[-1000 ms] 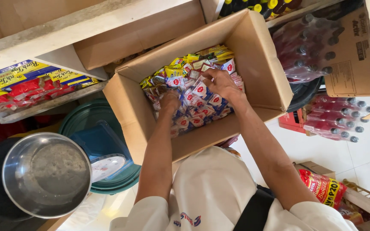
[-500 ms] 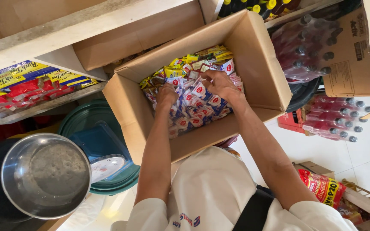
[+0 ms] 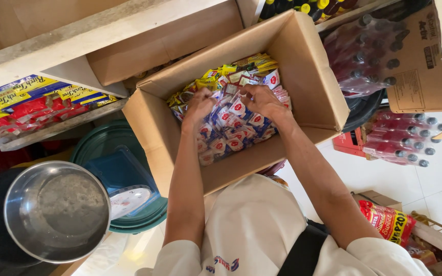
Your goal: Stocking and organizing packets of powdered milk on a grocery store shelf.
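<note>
Both hands are inside an open cardboard box (image 3: 303, 66), working among the small sachets (image 3: 234, 128) that fill its floor. The left hand (image 3: 199, 106) lies near the box's left wall, fingers curled down onto the sachets; whether it pinches one cannot be told. The right hand (image 3: 264, 101) sits at the middle of the pile, fingers bent and pressed into the packets, apparently gathering several. By the look of it the work is at an early stage: the box remains nearly full, and no sachets lie outside it. The sachets are small, flat, white and blue with red marks; yellow ones lie along the far wall. Left of the box, a shelf (image 3: 52, 128) carries flat yellow-and-blue packages above red ones. Right of the box stand shrink-wrapped bottle packs (image 3: 400, 138). A steel bowl (image 3: 57, 212) and a green basin (image 3: 103, 143) sit lower left.
</note>
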